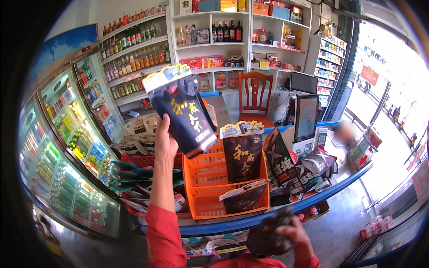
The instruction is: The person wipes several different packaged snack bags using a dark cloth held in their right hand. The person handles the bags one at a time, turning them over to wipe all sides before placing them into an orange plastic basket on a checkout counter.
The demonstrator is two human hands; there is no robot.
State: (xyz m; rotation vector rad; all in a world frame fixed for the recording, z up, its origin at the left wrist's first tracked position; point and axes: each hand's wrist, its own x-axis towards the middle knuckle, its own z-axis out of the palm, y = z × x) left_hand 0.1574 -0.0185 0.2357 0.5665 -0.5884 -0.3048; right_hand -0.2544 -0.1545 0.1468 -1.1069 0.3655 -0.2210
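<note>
My left hand (166, 137) is raised over the counter, gripping a dark blue foil pouch (185, 114) with gold writing and a printed card header. Low in front of me, my right hand (292, 231) is closed around a dark, crumpled bundle (269, 232), perhaps a cloth; its material is too blurred to tell. Below the raised pouch is an orange plastic basket (205, 191) in tiers. A dark pouch (244, 157) stands upright in its back right part. Another dark pouch (244, 197) leans in the front tier.
The blue-edged counter (228, 225) also bears a red basket (134, 160) of packets, black pouches (285, 160) and a payment terminal (305, 119). A person's blurred head (344, 132) shows beyond the right end. Behind are a wooden chair (255, 90), bottle shelves and glass-door fridges (72, 114).
</note>
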